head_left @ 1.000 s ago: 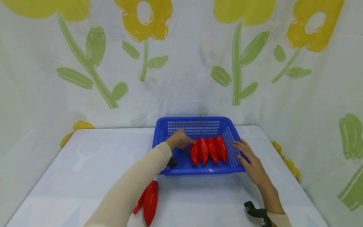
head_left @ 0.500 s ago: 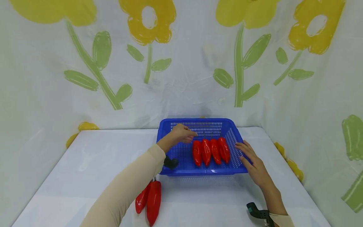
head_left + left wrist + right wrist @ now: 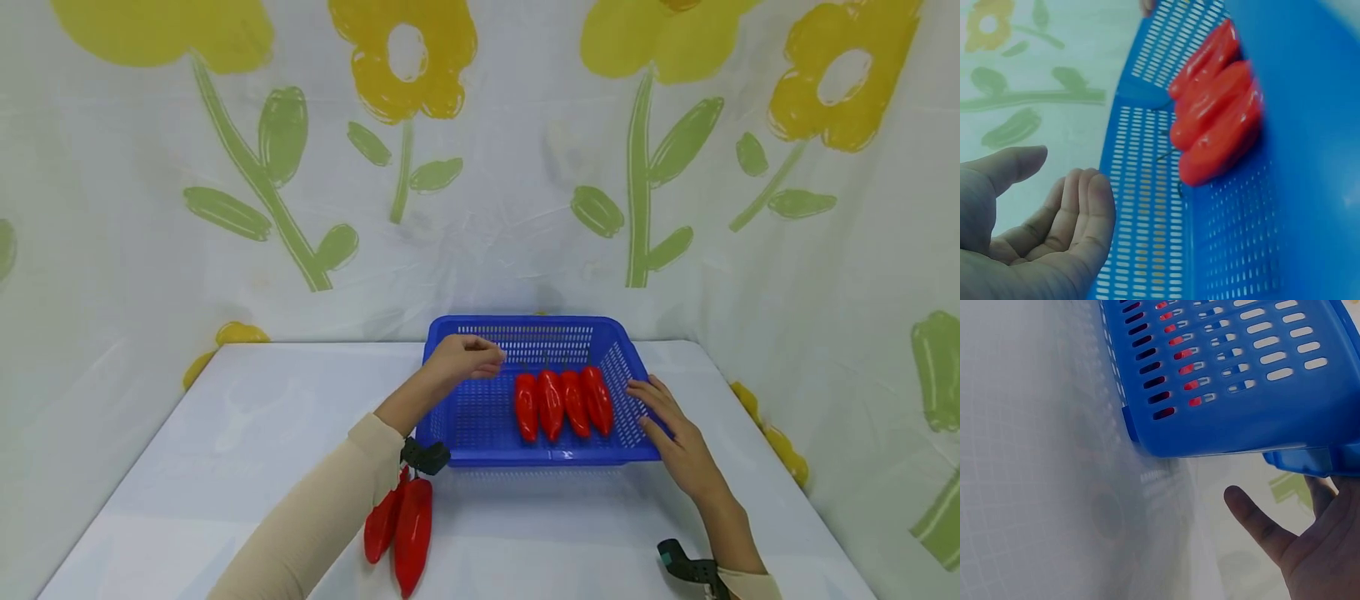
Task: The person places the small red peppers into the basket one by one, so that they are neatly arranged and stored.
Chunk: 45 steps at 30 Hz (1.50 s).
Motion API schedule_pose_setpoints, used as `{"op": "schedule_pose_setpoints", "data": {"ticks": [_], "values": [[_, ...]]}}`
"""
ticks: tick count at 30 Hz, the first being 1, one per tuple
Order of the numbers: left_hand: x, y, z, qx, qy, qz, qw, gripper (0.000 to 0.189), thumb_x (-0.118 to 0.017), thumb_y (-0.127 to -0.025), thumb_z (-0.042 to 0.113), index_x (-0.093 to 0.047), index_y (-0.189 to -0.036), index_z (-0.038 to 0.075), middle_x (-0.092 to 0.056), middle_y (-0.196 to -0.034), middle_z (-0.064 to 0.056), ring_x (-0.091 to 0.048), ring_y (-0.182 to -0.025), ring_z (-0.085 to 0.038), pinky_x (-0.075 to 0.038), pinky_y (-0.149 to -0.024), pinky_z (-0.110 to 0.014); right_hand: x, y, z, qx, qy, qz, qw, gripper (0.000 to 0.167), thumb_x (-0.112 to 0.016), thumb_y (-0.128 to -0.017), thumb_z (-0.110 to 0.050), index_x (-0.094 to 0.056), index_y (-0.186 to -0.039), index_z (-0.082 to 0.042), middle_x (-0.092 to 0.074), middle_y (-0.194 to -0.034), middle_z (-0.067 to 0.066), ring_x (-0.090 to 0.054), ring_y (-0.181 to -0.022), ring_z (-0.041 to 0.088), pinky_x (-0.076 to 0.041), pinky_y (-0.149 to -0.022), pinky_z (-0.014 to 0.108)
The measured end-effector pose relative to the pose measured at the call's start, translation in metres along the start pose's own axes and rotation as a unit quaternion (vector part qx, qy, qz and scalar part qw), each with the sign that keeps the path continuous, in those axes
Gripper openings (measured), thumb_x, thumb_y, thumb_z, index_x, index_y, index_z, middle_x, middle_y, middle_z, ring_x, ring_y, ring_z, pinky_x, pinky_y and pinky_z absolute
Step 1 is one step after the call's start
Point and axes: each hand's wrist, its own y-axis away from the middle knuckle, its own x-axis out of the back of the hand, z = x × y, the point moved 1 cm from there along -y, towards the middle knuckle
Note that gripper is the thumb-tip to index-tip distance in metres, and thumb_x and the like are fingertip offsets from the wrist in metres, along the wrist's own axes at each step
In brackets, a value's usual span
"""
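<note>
Several red chili peppers (image 3: 551,406) lie side by side in the right half of a blue plastic basket (image 3: 525,457). Over the basket's left part is my left hand (image 3: 459,358), holding nothing. In the left wrist view, a gap separates that hand's thumb from its loosely bent fingers (image 3: 1100,200), and the peppers (image 3: 1216,112) lie beyond. My right hand (image 3: 681,446) rests at the basket's right rim with its fingers over the edge. The right wrist view shows its thumb (image 3: 1260,522) stretched out, apart from the basket wall (image 3: 1241,419); its other fingers are partly hidden.
Two more red chili peppers, a larger one (image 3: 412,533) and one beside it (image 3: 381,525), lie on the white table (image 3: 225,467) near the left forearm. A flower-printed cloth (image 3: 510,233) hangs behind the table. Each wrist wears a dark camera strap.
My left hand has come off the leftmost pepper in the basket and drawn back up and to the left. The right hand stays at the rim. The head view has shifted slightly.
</note>
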Motion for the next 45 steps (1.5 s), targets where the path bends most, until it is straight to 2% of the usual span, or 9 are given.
{"op": "schedule_pose_setpoints", "data": {"ticks": [5, 8, 16, 20, 25, 32, 38, 45], "values": [[0.009, 0.015, -0.006, -0.033, 0.025, 0.000, 0.9992, 0.027, -0.069, -0.095, 0.015, -0.067, -0.115, -0.004, -0.068, -0.110, -0.017, -0.070, -0.097, -0.026, -0.053, -0.096, -0.044, -0.001, 0.000, 0.000, 0.001, -0.001, -0.001, 1.0000, 0.044, -0.051, -0.103, -0.019, -0.051, -0.146, -0.012, -0.037, -0.157, 0.011, -0.012, -0.151, 0.038, -0.019, -0.102, 0.081], [0.013, 0.024, -0.008, -0.054, 0.054, -0.006, 0.9971, 0.031, -0.069, -0.096, 0.016, -0.064, -0.118, -0.005, -0.066, -0.112, -0.019, -0.069, -0.099, -0.027, -0.051, -0.099, -0.047, -0.001, 0.001, 0.000, 0.000, -0.001, -0.001, 1.0000, 0.044, -0.051, -0.103, -0.018, -0.051, -0.146, -0.012, -0.037, -0.157, 0.011, -0.012, -0.151, 0.037, -0.019, -0.102, 0.081], [0.022, 0.045, -0.018, -0.066, 0.097, 0.004, 0.9931, 0.038, -0.068, -0.097, 0.018, -0.060, -0.124, -0.005, -0.062, -0.120, -0.022, -0.067, -0.103, -0.026, -0.050, -0.101, -0.047, 0.000, 0.002, -0.001, 0.003, 0.000, 0.002, 1.0000, 0.044, -0.050, -0.103, -0.019, -0.051, -0.146, -0.012, -0.038, -0.157, 0.011, -0.012, -0.151, 0.036, -0.019, -0.101, 0.081], [0.025, 0.053, -0.023, -0.069, 0.108, 0.020, 0.9916, 0.039, -0.070, -0.096, 0.020, -0.061, -0.125, -0.004, -0.062, -0.119, -0.022, -0.067, -0.103, -0.027, -0.052, -0.098, -0.042, 0.001, 0.002, 0.001, 0.007, -0.002, 0.001, 1.0000, 0.043, -0.050, -0.104, -0.018, -0.050, -0.147, -0.012, -0.038, -0.157, 0.010, -0.012, -0.151, 0.037, -0.018, -0.103, 0.081], [0.033, 0.070, -0.029, -0.081, 0.116, 0.043, 0.9890, 0.040, -0.070, -0.096, 0.024, -0.061, -0.125, -0.002, -0.060, -0.121, -0.024, -0.065, -0.106, -0.029, -0.053, -0.097, -0.034, 0.000, 0.002, 0.001, 0.008, -0.001, 0.000, 1.0000, 0.043, -0.050, -0.103, -0.018, -0.050, -0.146, -0.012, -0.038, -0.157, 0.010, -0.012, -0.151, 0.036, -0.018, -0.103, 0.081], [0.043, 0.092, -0.042, -0.101, 0.152, 0.085, 0.9794, 0.039, -0.067, -0.097, 0.021, -0.058, -0.126, -0.004, -0.062, -0.117, -0.022, -0.065, -0.108, -0.031, -0.053, -0.096, -0.031, 0.000, 0.002, -0.002, 0.002, -0.001, 0.003, 1.0000, 0.043, -0.050, -0.103, -0.018, -0.051, -0.146, -0.013, -0.038, -0.157, 0.010, -0.012, -0.151, 0.037, -0.019, -0.101, 0.082], [0.048, 0.106, -0.057, -0.086, 0.144, 0.112, 0.9795, 0.043, -0.068, -0.097, 0.023, -0.057, -0.129, -0.004, -0.059, -0.124, -0.028, -0.061, -0.115, -0.039, -0.053, -0.096, -0.030, -0.002, 0.002, -0.002, -0.008, 0.003, 0.001, 1.0000, 0.043, -0.050, -0.103, -0.017, -0.051, -0.146, -0.011, -0.038, -0.157, 0.010, -0.011, -0.151, 0.034, -0.021, -0.101, 0.081], [0.055, 0.118, -0.071, -0.085, 0.119, 0.154, 0.9773, 0.043, -0.069, -0.096, 0.027, -0.060, -0.126, -0.002, -0.064, -0.119, -0.024, -0.066, -0.107, -0.031, -0.053, -0.096, -0.034, 0.000, 0.002, -0.002, -0.007, 0.004, 0.001, 1.0000, 0.043, -0.049, -0.104, -0.018, -0.051, -0.146, -0.012, -0.038, -0.157, 0.009, -0.010, -0.152, 0.030, -0.019, -0.102, 0.081]]}}
